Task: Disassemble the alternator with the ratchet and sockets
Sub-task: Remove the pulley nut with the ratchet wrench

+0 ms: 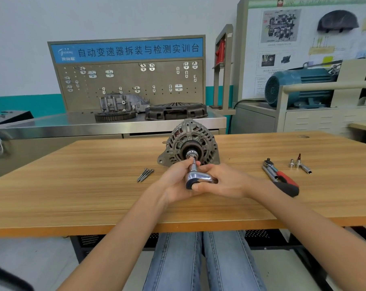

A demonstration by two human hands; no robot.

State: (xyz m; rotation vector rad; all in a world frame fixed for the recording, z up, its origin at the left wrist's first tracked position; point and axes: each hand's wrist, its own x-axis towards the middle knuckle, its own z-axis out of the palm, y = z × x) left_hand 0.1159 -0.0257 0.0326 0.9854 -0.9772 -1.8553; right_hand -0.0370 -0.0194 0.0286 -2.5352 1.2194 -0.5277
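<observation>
A grey alternator [190, 141] stands on the wooden table [73, 185], its pulley end facing me. A chrome ratchet [195, 177] with a socket [191, 153] is seated on the centre of the pulley. My left hand [175, 183] grips the ratchet's extension just behind the socket. My right hand [222, 181] holds the ratchet's head and handle, fingers curled round it; the handle is hidden under that hand.
Several long bolts [145, 174] lie left of the alternator. A second ratchet with a red-black handle [279, 176] and loose sockets [299, 164] lie to the right. Behind the table stands a steel bench with a clutch cover [175, 111] and a gear housing [123, 102].
</observation>
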